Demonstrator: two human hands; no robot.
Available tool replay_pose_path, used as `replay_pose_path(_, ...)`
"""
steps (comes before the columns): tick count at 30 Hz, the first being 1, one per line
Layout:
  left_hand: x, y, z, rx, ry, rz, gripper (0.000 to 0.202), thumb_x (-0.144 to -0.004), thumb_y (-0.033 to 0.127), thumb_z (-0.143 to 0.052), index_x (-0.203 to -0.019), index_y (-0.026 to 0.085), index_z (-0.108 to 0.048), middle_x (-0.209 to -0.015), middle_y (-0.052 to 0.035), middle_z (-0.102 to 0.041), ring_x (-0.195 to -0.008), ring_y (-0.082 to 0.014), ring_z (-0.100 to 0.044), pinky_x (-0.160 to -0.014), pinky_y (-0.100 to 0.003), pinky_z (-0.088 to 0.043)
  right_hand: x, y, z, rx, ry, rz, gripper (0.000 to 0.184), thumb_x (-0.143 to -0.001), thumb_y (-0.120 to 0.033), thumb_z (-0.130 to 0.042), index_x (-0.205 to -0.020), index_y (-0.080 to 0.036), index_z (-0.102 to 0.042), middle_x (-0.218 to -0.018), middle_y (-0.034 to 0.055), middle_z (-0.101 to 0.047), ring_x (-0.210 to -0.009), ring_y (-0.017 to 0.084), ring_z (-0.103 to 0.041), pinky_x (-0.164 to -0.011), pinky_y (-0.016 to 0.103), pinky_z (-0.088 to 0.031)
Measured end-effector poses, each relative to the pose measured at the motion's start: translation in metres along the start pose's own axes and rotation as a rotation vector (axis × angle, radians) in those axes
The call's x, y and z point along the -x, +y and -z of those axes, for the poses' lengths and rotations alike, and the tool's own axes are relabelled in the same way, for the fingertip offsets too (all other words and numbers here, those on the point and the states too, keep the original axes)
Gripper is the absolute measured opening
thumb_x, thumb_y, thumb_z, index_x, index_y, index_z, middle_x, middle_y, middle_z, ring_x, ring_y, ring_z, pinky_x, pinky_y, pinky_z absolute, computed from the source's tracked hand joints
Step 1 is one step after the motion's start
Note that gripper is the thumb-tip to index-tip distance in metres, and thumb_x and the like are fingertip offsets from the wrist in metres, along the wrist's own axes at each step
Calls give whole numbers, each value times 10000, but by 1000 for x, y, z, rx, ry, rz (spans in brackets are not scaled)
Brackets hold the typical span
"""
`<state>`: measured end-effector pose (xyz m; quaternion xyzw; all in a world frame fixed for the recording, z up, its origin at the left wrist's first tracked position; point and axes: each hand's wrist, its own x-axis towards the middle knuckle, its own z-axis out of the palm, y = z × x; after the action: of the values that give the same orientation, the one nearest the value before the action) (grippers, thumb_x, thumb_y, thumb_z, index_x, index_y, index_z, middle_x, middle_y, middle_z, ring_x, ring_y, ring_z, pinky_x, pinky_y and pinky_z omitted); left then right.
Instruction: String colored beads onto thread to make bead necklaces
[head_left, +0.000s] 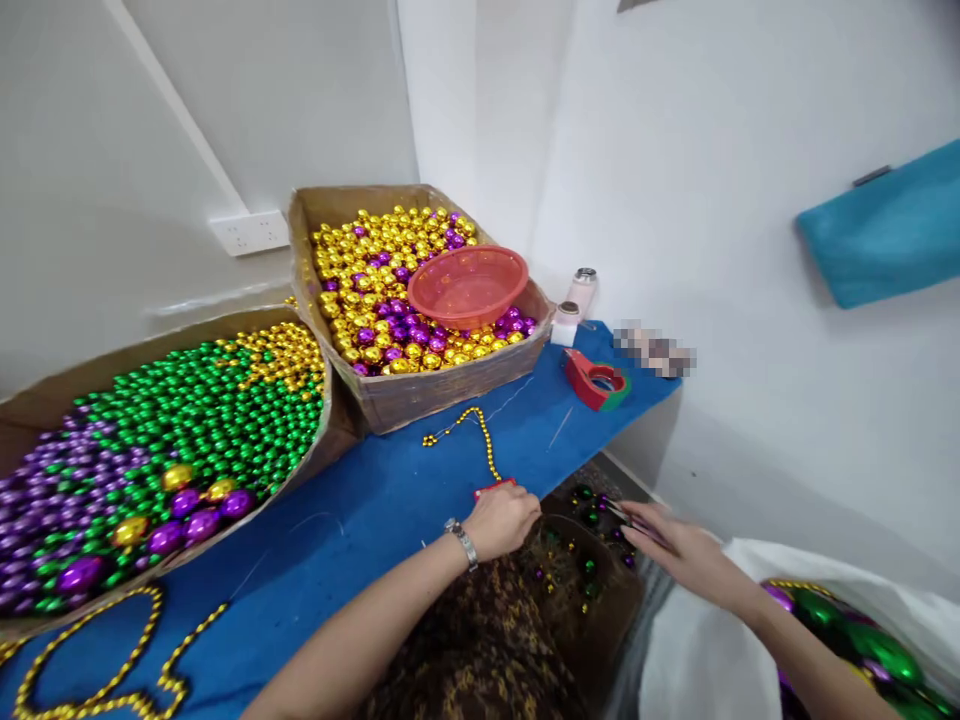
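Observation:
My left hand [501,522], with a metal watch at the wrist, is closed near the table's front edge; its fingertips are hidden, so what it grips cannot be told. A flat red object [493,489] shows just beyond its knuckles. A gold bead strand [486,436] runs from there over the blue tabletop [390,480], its far end curling left along thin clear thread. Past the table edge, my right hand [664,545] is closed on a slim pointed metal tool [630,522], perhaps snips or tweezers.
Two cardboard boxes of beads [442,385] [285,480] line the back; a red plastic bowl [469,285] sits in one. A red tape dispenser [596,380] lies right. Another gold bead strand [154,620] lies front left. A white sack [697,640] holds large beads.

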<state>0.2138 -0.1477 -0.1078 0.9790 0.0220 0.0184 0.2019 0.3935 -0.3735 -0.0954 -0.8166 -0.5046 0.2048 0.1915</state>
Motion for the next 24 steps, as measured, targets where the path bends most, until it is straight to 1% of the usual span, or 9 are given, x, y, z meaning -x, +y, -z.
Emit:
replay_pose_path(2, -4, 4, -2, -18, -7, -10, 235, -920, 239, -376, -842, 193, -592, -807, -49, -619, -811, -181, -570, -707, -271, -423, -3, -11, -12, 60, 35, 21, 438, -905, -482, -336, -1191, -237, -559, -1028, 99, -639, -890, 222, -632, -776, 339, -493)
replay_pose_path(6, -7, 10, -1, -59, -16, -24, 235, -924, 229, -362, -840, 194, -579, -797, -46, -610, -776, -178, -559, -692, -276, -413, -14, -34, -34, 162, 56, 76, 390, -920, -436, -337, -1162, -252, -582, -956, 78, -647, -817, 199, -644, -704, 294, -491)
replay_pose_path(8, -7, 13, 0, -79, -16, -29, 239, -925, 229, -356, -834, 192, -574, -794, -47, -609, -770, -181, -555, -677, -277, -408, -20, -41, -42, 194, 53, 101, 363, -926, -421, -344, -1124, -255, -599, -911, 60, -655, -789, 183, -649, -681, 266, -486)
replay_pose_path(11, -8, 16, 1, -102, -14, -37, 240, -923, 231, -356, -818, 186, -567, -792, -50, -605, -768, -181, -547, -678, -281, -401, -28, -44, -49, 230, 49, 125, 334, -936, -403, -342, -1042, -262, -625, -847, 37, -660, -767, 164, -652, -650, 231, -473)
replay_pose_path(14, -7, 18, 2, -117, -12, -50, 235, -920, 224, -360, -805, 185, -561, -787, -46, -602, -754, -176, -537, -676, -280, -395, -32, -41, -50, 264, 59, 123, 344, -950, -398, -315, -1019, -273, -628, -833, 29, -662, -766, 162, -654, -635, 227, -465)
replay_pose_path(18, -6, 14, 5, -76, 22, -28, 236, -924, 219, -359, -810, 200, -565, -776, -27, -614, -749, -169, -527, -673, -270, -385, -30, -36, -42, 296, 83, 100, 363, -952, -388, -294, -1053, -261, -619, -830, 46, -659, -731, 170, -648, -603, 238, -459)
replay_pose_path(21, -4, 11, 7, -34, 47, 3, 238, -929, 226, -355, -823, 210, -567, -781, -14, -627, -755, -162, -525, -678, -264, -380, -27, -35, -36, 284, 68, 144, 322, -939, -377, -340, -1100, -270, -597, -877, 38, -660, -776, 158, -645, -640, 228, -467)
replay_pose_path(24, -3, 10, 8, -38, 48, 8, 237, -925, 220, -356, -817, 210, -566, -774, -19, -625, -751, -167, -520, -661, -266, -376, -27, -40, -36, 268, 46, 196, 293, -930, -370, -379, -1102, -271, -594, -892, 22, -659, -784, 143, -644, -676, 219, -473)
